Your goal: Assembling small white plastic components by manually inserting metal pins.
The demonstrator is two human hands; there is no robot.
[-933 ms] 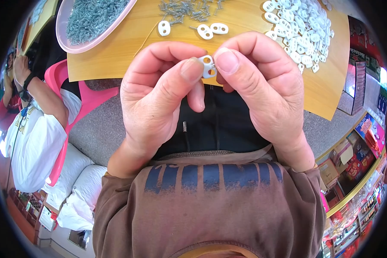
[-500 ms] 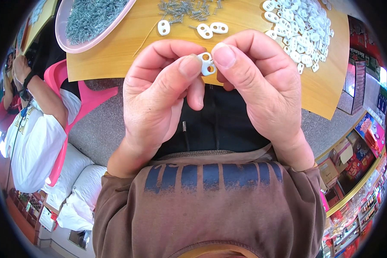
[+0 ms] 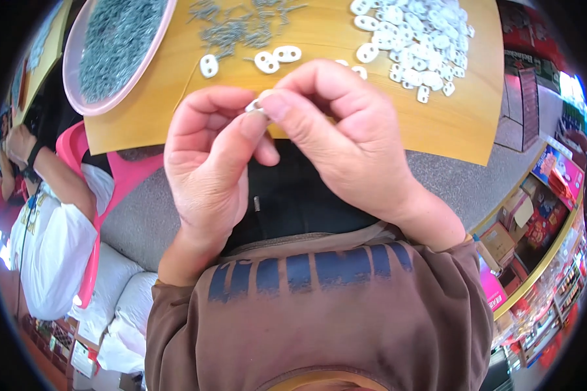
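Observation:
A small white plastic cord-lock piece (image 3: 255,105), oval with two holes in the earlier frame, is pinched between the thumbs and fingertips of both hands just above the near table edge. My left hand (image 3: 210,153) grips it from the left, and my right hand (image 3: 352,133) closes over it from the right. The right thumb and fingers cover much of it, so I cannot make out whether a spring sits in it. Beyond my fingers lie loose white two-hole pieces (image 3: 266,62) and a scatter of metal coil springs (image 3: 231,32).
A pink-white basin (image 3: 74,91) full of springs stands at the table's left. Many white pieces (image 3: 414,45) are heaped at the right on the wooden table (image 3: 437,133). A person (image 3: 55,228) in white sits to the left by a pink chair (image 3: 120,173); white sacks (image 3: 107,277) lie behind.
My view has shifted, so the table sits lower and further left in it. Both hands still hold the white piece; it has tilted, and my right fingers now hide more of it.

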